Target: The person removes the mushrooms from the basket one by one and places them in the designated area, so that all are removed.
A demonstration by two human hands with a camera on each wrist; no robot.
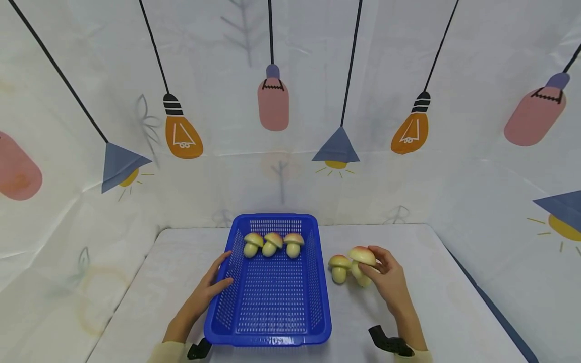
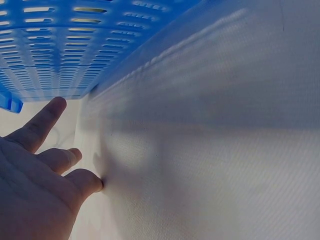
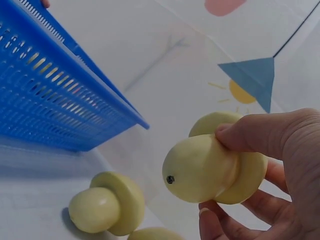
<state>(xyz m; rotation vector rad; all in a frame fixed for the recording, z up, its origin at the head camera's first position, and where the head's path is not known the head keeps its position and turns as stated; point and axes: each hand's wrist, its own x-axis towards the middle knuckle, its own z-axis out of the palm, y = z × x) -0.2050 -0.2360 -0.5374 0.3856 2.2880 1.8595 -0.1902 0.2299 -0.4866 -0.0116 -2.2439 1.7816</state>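
Note:
My right hand (image 1: 391,282) pinches a toy mushroom (image 3: 200,167) with a reddish-yellow cap and pale stem, thumb on one side and fingers on the other. It is held up to the right of the blue basket (image 1: 283,327). Below it, another mushroom (image 1: 339,269) stands on the table, and part of a further mushroom (image 3: 156,234) shows at the right wrist view's bottom edge. My left hand (image 1: 205,290) rests at the basket's left side, fingers spread and fingertips at the rim. Three mushrooms (image 1: 272,244) sit in a row inside, towards the far end.
The basket stands on a white table (image 1: 454,302). Behind the table rises a white backdrop (image 1: 299,186) printed with hanging lamps. Dark bands (image 1: 391,344) show at both wrists, beside pale sleeves.

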